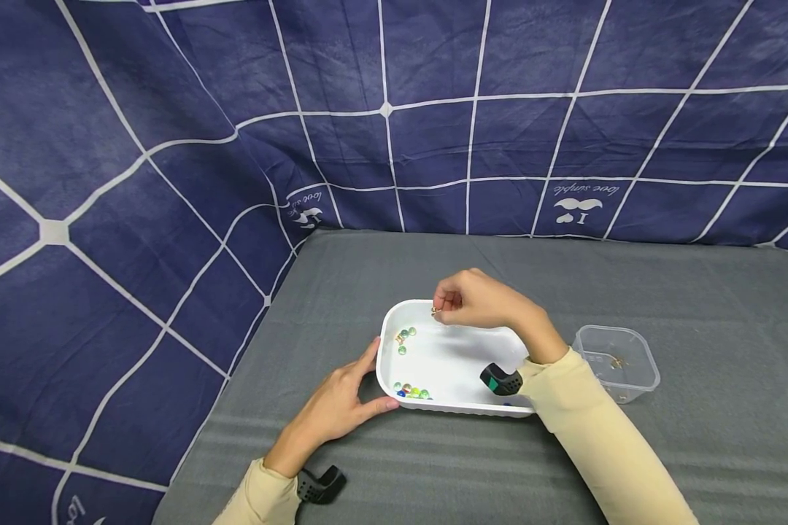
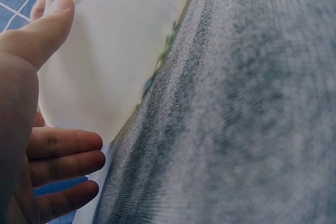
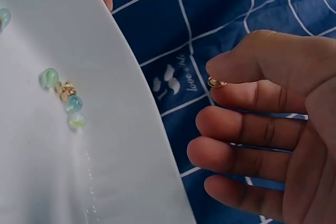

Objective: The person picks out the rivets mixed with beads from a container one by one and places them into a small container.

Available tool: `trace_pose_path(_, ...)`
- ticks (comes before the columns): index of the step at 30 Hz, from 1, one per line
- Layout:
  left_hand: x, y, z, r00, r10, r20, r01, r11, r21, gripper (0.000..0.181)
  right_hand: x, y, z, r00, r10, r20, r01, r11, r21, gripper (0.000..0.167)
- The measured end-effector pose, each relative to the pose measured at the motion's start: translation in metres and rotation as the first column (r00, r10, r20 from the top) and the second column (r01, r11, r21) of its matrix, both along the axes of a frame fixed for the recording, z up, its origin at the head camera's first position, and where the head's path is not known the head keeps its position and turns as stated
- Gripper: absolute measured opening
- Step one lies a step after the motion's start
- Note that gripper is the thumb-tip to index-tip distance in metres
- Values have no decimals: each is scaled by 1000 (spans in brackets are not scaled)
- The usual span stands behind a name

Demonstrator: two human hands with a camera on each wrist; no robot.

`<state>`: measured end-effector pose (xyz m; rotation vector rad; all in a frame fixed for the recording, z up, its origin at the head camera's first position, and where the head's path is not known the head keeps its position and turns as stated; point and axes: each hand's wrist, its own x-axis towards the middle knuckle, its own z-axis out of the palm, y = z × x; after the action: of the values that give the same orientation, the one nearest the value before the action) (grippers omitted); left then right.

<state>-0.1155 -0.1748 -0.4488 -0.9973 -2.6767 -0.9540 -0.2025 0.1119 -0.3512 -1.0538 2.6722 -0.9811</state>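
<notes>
A white tray [image 1: 460, 364] lies on the grey cloth. My left hand [image 1: 335, 405] rests at its left end, thumb and fingers nearly straight against the outside. Above the tray's far edge, my right hand [image 1: 479, 300] pinches a small shiny gold piece [image 3: 217, 82] between thumb and index finger; its exact kind is too small to tell. Inside the tray, green and bluish glass marbles [image 3: 49, 78] cluster around another gold piece [image 3: 65, 90]. More marbles [image 1: 415, 392] gather in the near left corner. My right forearm hides the tray's right end.
To the right of the tray stands a clear plastic box [image 1: 650, 364] with a few gold pieces [image 1: 617, 362] inside. A blue cloth with white lines [image 1: 433, 146] hangs behind and to the left of the grey surface [image 1: 729, 379].
</notes>
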Motion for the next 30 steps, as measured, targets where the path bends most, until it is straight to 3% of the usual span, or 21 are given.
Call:
trace_pose_path(20,2,-1,1,1000,18,23,-17,1000,-9,98,16,34,12,998,-65,-23,64,997,-48,6)
trace_pose_path(30,1,0,2,999,30,34,-29,999,-27,98,25,54,26,994,-100,-43,97,993,-63,2)
